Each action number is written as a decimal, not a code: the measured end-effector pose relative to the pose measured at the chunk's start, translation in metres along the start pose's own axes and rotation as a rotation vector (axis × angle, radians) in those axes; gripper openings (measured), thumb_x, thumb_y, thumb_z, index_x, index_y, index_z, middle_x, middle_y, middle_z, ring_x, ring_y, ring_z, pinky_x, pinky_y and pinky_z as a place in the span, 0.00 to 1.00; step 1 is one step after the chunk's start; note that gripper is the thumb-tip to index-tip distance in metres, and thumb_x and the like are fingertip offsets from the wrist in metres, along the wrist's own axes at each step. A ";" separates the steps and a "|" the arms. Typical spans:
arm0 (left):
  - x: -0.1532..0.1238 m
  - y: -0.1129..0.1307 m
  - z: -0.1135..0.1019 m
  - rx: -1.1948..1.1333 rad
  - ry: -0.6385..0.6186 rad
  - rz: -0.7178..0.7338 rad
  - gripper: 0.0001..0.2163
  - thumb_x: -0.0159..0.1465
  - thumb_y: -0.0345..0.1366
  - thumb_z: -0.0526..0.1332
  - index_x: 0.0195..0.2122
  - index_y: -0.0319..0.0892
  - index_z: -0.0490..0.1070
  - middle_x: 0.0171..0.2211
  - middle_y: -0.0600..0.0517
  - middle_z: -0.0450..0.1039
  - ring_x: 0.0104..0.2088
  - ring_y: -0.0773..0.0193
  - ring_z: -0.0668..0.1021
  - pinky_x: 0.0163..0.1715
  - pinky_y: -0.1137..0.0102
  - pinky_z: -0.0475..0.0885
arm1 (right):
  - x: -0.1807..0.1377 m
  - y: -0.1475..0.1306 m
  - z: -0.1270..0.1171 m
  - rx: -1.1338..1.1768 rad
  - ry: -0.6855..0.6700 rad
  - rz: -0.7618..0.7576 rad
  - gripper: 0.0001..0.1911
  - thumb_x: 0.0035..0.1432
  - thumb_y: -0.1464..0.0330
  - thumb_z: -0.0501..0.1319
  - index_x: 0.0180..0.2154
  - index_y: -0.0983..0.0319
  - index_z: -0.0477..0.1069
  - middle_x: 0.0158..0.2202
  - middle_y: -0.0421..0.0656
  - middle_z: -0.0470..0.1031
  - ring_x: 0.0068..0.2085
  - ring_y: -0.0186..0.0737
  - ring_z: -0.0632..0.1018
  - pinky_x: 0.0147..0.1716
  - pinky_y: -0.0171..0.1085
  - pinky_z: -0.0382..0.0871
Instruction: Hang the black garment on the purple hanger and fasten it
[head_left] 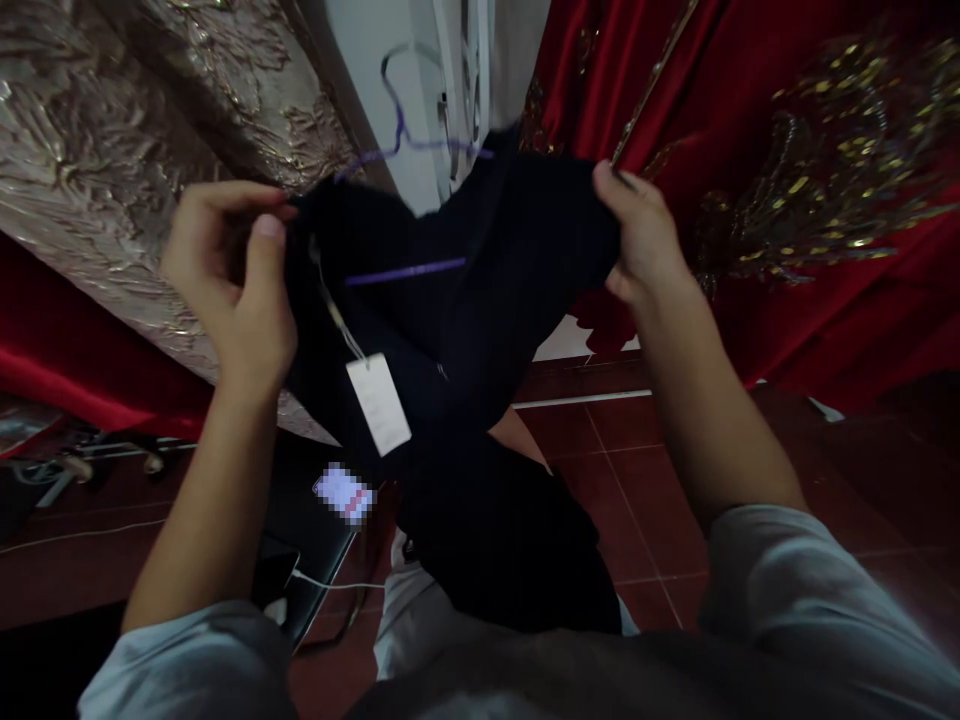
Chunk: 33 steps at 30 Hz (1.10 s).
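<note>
Fingers of both hands clamped on dark garment [465,330]; purple hanger [409,272] inside; red tiled floor [645,480] below; red embroidered drapes [810,150] right.

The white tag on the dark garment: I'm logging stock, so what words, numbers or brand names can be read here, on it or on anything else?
None can be read.
White tag hanging from the dark garment: its face looks blank, too blurred to tell.
Small bright patch below the tag: pixelated, unreadable.
Red cloth: gold ornament only, no lettering.
</note>
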<state>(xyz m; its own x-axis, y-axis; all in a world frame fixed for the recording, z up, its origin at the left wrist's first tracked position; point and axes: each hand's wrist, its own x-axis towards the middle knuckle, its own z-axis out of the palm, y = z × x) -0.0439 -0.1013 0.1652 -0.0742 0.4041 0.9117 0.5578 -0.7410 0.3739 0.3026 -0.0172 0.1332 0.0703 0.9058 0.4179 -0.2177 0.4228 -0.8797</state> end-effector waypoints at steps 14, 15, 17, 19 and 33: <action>-0.128 -0.031 0.071 0.038 -0.585 -0.411 0.19 0.56 0.49 0.75 0.38 0.40 0.74 0.35 0.47 0.78 0.34 0.56 0.80 0.32 0.66 0.74 | -0.026 0.037 -0.071 -0.103 0.295 -0.138 0.17 0.65 0.50 0.58 0.38 0.57 0.69 0.43 0.49 0.78 0.43 0.39 0.78 0.44 0.40 0.73; -0.129 -0.030 0.082 -0.015 -0.491 -0.452 0.20 0.56 0.50 0.75 0.37 0.40 0.74 0.34 0.47 0.78 0.33 0.57 0.80 0.33 0.66 0.74 | -0.025 0.042 -0.071 -0.117 0.312 -0.147 0.18 0.66 0.50 0.57 0.39 0.58 0.70 0.44 0.50 0.77 0.43 0.38 0.79 0.44 0.40 0.73; -0.130 -0.028 0.102 -0.128 -0.291 -0.524 0.19 0.58 0.51 0.73 0.34 0.40 0.73 0.31 0.50 0.75 0.31 0.61 0.78 0.32 0.68 0.72 | -0.031 0.047 -0.069 -0.193 0.359 -0.193 0.19 0.66 0.51 0.56 0.39 0.60 0.71 0.43 0.50 0.77 0.42 0.38 0.79 0.46 0.41 0.73; -0.131 -0.023 0.116 -0.224 -0.106 -0.572 0.17 0.63 0.48 0.70 0.30 0.41 0.70 0.26 0.53 0.69 0.27 0.65 0.73 0.28 0.71 0.69 | -0.051 0.046 -0.059 -0.319 0.471 -0.327 0.16 0.65 0.55 0.59 0.42 0.61 0.72 0.44 0.49 0.76 0.45 0.40 0.79 0.49 0.42 0.73; -0.162 0.056 0.104 -0.420 0.143 -0.799 0.18 0.64 0.43 0.71 0.27 0.40 0.64 0.24 0.58 0.57 0.24 0.72 0.62 0.24 0.77 0.60 | -0.209 0.094 0.075 -0.154 -0.172 0.140 0.07 0.64 0.59 0.66 0.36 0.54 0.75 0.30 0.39 0.75 0.27 0.34 0.73 0.24 0.34 0.68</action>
<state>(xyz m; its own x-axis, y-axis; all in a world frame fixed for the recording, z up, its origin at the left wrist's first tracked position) 0.0855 -0.1523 0.0212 -0.4267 0.8311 0.3567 -0.0484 -0.4148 0.9086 0.1946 -0.1691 -0.0194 -0.1190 0.9431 0.3104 -0.0617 0.3050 -0.9504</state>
